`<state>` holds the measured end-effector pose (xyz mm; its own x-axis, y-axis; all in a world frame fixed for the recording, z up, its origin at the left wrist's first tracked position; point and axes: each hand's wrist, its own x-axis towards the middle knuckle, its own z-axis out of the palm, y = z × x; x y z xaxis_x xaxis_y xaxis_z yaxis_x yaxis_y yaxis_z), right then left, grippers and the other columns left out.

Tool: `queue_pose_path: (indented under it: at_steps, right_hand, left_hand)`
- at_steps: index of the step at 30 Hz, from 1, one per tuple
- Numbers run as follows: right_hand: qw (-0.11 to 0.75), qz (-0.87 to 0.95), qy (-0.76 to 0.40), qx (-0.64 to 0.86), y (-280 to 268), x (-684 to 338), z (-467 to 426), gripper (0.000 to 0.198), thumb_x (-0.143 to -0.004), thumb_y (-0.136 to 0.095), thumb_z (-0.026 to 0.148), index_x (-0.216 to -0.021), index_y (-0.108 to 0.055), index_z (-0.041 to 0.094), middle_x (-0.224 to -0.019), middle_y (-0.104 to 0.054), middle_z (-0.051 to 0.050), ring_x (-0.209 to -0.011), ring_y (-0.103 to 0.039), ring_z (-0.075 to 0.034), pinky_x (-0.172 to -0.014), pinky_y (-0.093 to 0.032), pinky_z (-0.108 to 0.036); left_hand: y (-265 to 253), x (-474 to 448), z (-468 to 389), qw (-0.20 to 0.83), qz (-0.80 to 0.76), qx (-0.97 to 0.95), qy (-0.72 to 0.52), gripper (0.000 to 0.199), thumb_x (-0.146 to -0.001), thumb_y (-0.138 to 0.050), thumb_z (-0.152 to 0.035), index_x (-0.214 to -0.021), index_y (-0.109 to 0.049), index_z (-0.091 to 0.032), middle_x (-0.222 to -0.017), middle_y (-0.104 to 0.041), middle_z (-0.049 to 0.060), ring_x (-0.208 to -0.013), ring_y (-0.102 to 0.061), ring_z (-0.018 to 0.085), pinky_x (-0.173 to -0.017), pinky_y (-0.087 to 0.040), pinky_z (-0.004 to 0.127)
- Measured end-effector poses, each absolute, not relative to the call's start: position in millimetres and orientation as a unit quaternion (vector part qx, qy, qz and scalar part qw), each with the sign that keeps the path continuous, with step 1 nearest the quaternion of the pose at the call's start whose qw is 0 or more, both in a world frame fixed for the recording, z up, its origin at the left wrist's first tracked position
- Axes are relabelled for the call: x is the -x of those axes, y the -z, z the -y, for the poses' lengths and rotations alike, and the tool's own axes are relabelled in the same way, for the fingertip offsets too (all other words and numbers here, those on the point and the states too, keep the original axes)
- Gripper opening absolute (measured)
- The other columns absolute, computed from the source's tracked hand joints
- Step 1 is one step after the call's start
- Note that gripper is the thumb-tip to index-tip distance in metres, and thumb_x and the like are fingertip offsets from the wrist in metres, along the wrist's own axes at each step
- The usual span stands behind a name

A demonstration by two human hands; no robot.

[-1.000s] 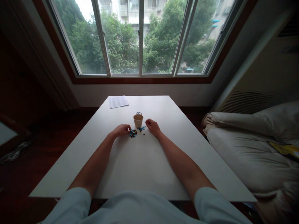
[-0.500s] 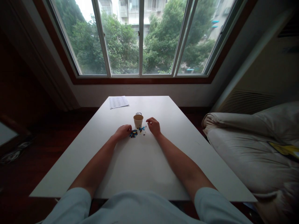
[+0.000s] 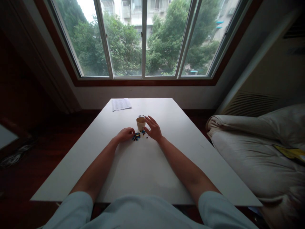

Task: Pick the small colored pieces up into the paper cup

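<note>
A small beige paper cup [image 3: 140, 124] stands upright near the middle of the table. In front of it lies a heap of tiny blue, black and yellow pieces [image 3: 136, 136], too small to tell what they are. A few more loose pieces [image 3: 143, 132] are scattered to the heap's right. My left hand [image 3: 126, 134] rests at the heap's left edge, fingers curled together; what they hold, if anything, is hidden. My right hand [image 3: 153, 128] is at the cup's right side with thumb and fingers spread, partly covering its rim; whether it touches the cup I cannot tell.
A thin dark looped item [image 3: 141, 116] lies just behind the cup. Printed papers [image 3: 121, 104] are at the far left corner of the white table [image 3: 147, 171]. A window [image 3: 143, 41] rises beyond, and a pale padded couch or bedding [image 3: 252, 149] stands on the right.
My right hand has moved left to the cup, and its fingers have opened out from a curled pose. My left hand has hardly shifted.
</note>
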<state>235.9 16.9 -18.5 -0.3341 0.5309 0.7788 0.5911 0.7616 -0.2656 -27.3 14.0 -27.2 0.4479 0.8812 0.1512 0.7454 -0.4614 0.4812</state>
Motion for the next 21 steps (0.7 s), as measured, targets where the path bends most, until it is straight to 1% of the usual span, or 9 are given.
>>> queue_pose_path:
  at_steps: [4, 7, 12, 16, 18, 21]
  right_hand:
    - [0.442, 0.830, 0.022, 0.340, 25.0, -237.9, -22.4, 0.052, -0.094, -0.061, 0.034, -0.145, -0.053, 0.028, -0.148, -0.054, -0.003, -0.147, -0.036, -0.028, -0.118, -0.042, -0.053]
    - [0.438, 0.832, 0.020, 0.339, 28.3, -239.1, -26.1, 0.051, -0.095, -0.061, 0.034, -0.145, -0.054, 0.028, -0.148, -0.054, -0.003, -0.147, -0.037, -0.028, -0.117, -0.043, -0.053]
    - [0.430, 0.837, 0.024, 0.336, 31.2, -239.9, -29.3, 0.051, -0.095, -0.061, 0.036, -0.145, -0.054, 0.029, -0.151, -0.050, -0.002, -0.148, -0.034, -0.029, -0.117, -0.042, -0.053]
    - [0.434, 0.834, 0.028, 0.339, 33.1, -240.2, -30.6, 0.049, -0.095, -0.060, 0.038, -0.144, -0.054, 0.030, -0.154, -0.046, -0.003, -0.148, -0.034, -0.029, -0.117, -0.042, -0.054]
    - [0.441, 0.829, 0.027, 0.344, 33.0, -240.4, -30.0, 0.050, -0.096, -0.058, 0.038, -0.145, -0.052, 0.029, -0.155, -0.044, -0.004, -0.147, -0.035, -0.029, -0.117, -0.042, -0.054]
    - [0.454, 0.816, 0.023, 0.358, 32.5, -241.2, -28.7, 0.052, -0.098, -0.055, 0.040, -0.148, -0.049, 0.028, -0.153, -0.046, -0.006, -0.145, -0.038, -0.029, -0.117, -0.042, -0.054]
  left_hand:
    - [24.8, 32.4, -14.5, 0.211, -0.476, -0.834, -0.183, 0.028, -0.079, -0.057, -0.029, -0.101, -0.073, -0.021, -0.076, -0.063, -0.001, -0.068, -0.053, 0.013, -0.064, -0.040, 0.023]
    - [22.6, 35.2, -15.3, 0.227, -0.469, -0.835, -0.176, 0.032, -0.078, -0.056, -0.026, -0.104, -0.073, -0.020, -0.077, -0.063, -0.001, -0.070, -0.054, 0.013, -0.064, -0.040, 0.023]
    - [19.8, 40.9, -19.6, 0.244, -0.468, -0.837, -0.146, 0.033, -0.077, -0.059, -0.029, -0.106, -0.072, -0.020, -0.085, -0.065, 0.000, -0.072, -0.055, 0.014, -0.064, -0.041, 0.023]
    - [18.6, 45.3, -21.3, 0.249, -0.471, -0.839, -0.111, 0.037, -0.076, -0.066, -0.035, -0.110, -0.071, -0.022, -0.081, -0.063, -0.001, -0.069, -0.054, 0.013, -0.062, -0.039, 0.023]
    - [18.2, 46.3, -20.9, 0.244, -0.471, -0.841, -0.106, 0.038, -0.075, -0.068, -0.035, -0.110, -0.071, -0.023, -0.080, -0.063, -0.001, -0.069, -0.054, 0.013, -0.062, -0.038, 0.023]
    - [17.5, 45.4, -19.8, 0.243, -0.464, -0.845, -0.111, 0.035, -0.075, -0.067, -0.030, -0.110, -0.072, -0.023, -0.086, -0.066, 0.000, -0.073, -0.056, 0.014, -0.064, -0.039, 0.023]
